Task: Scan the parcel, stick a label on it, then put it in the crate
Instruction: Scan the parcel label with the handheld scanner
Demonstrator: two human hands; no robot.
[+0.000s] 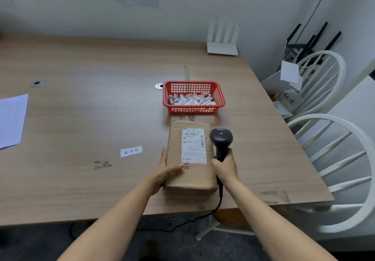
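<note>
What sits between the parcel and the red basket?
Nothing: only bare table, crossed by a tape strip, between parcel and red basket, per the head view.

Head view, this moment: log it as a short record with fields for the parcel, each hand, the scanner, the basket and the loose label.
parcel: brown cardboard parcel flat on the wooden table, printed shipping label facing up
left hand: left hand steadies the parcel's left side, thumb on top
right hand: right hand grips the scanner handle
scanner: black corded scanner, head over the parcel's right edge
basket: red basket behind the parcel, holding small white pieces
loose label: small white label on the table, left of the parcel
</note>
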